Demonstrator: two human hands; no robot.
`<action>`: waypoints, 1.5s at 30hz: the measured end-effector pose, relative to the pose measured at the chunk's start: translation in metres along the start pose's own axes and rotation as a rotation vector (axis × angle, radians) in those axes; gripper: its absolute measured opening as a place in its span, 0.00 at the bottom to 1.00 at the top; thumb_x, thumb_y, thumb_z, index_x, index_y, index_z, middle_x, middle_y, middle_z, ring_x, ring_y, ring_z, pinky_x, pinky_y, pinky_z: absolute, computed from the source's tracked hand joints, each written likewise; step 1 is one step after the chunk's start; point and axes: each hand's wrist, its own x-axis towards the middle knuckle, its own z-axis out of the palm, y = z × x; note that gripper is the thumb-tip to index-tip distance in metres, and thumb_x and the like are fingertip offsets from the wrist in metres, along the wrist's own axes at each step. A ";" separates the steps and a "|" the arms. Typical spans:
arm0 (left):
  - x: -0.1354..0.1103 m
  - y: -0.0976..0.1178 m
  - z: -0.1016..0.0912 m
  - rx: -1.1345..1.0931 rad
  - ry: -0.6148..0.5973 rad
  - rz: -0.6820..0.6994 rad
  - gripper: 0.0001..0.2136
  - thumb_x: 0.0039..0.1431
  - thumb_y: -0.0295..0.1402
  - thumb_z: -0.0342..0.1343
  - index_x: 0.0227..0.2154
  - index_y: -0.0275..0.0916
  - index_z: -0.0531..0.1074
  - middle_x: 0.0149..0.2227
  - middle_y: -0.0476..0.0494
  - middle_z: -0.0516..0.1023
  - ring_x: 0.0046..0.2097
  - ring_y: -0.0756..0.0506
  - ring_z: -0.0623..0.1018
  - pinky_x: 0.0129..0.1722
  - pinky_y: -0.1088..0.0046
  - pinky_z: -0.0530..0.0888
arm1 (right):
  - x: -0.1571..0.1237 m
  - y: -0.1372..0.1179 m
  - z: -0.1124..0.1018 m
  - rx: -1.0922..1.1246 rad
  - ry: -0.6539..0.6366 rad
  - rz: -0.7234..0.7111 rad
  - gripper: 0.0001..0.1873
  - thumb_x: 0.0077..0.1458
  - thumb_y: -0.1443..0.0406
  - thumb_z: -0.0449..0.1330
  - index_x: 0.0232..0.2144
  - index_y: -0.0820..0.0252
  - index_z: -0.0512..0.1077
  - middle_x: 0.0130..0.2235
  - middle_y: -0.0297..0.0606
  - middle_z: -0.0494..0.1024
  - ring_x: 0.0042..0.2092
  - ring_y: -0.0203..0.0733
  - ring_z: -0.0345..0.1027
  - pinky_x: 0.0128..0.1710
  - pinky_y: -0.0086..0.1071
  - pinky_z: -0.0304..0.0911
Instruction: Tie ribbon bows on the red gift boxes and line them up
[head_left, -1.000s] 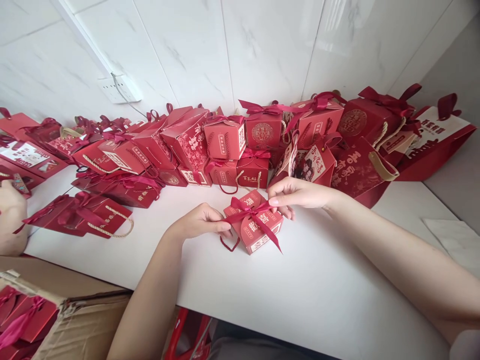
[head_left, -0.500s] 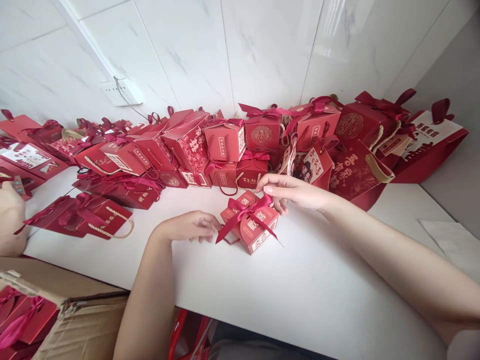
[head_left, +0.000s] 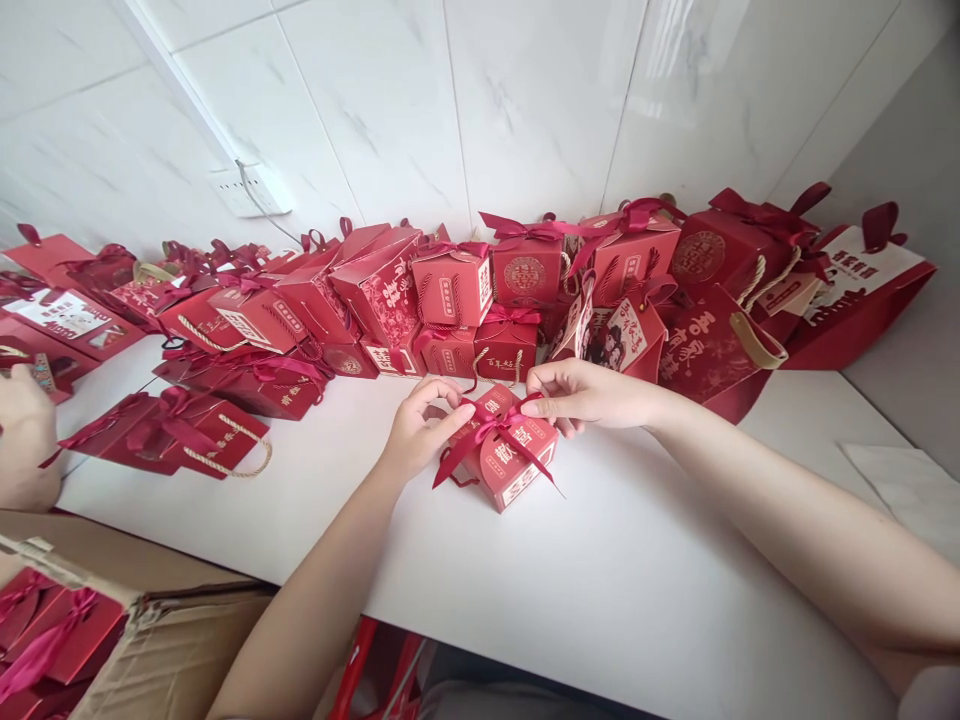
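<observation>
A small red gift box (head_left: 512, 462) with gold lettering lies on the white table (head_left: 615, 590), tied with a dark red ribbon bow (head_left: 491, 430). My left hand (head_left: 418, 428) is at the box's left side, its thumb and fingers curled around the bow's left loop. My right hand (head_left: 581, 394) is at the box's far right corner, fingertips pinching the bow's right loop. The ribbon tails hang down over the box's front and left.
Many red gift boxes and bags (head_left: 450, 285) with ribbons and rope handles are piled along the tiled wall. A cardboard carton (head_left: 112, 640) with red boxes sits at lower left. Another person's hand (head_left: 26, 440) is at the left edge. White paper (head_left: 904, 480) lies at right.
My left hand let go of the ribbon tail, drew back, then moved up to the bow's left loop. My right hand stayed pinching at the bow.
</observation>
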 end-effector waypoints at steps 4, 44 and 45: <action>-0.003 0.003 0.005 -0.065 0.048 0.066 0.12 0.58 0.40 0.61 0.26 0.38 0.70 0.40 0.41 0.73 0.45 0.44 0.75 0.41 0.71 0.71 | 0.000 0.000 0.000 -0.002 0.030 0.008 0.22 0.52 0.49 0.68 0.27 0.58 0.64 0.19 0.26 0.69 0.21 0.31 0.63 0.21 0.24 0.57; -0.013 0.006 0.006 -0.215 0.078 0.192 0.17 0.55 0.32 0.65 0.47 0.41 0.71 0.47 0.39 0.80 0.47 0.43 0.81 0.47 0.67 0.78 | -0.005 -0.007 0.008 -0.300 0.099 -0.272 0.15 0.58 0.53 0.63 0.41 0.57 0.75 0.41 0.38 0.74 0.41 0.41 0.68 0.41 0.34 0.63; -0.012 0.006 0.007 -0.227 0.084 0.205 0.18 0.53 0.31 0.66 0.47 0.41 0.71 0.46 0.39 0.80 0.46 0.44 0.80 0.46 0.67 0.78 | -0.005 -0.007 0.009 -0.307 0.108 -0.276 0.15 0.57 0.53 0.64 0.41 0.56 0.75 0.42 0.38 0.74 0.41 0.42 0.68 0.41 0.34 0.63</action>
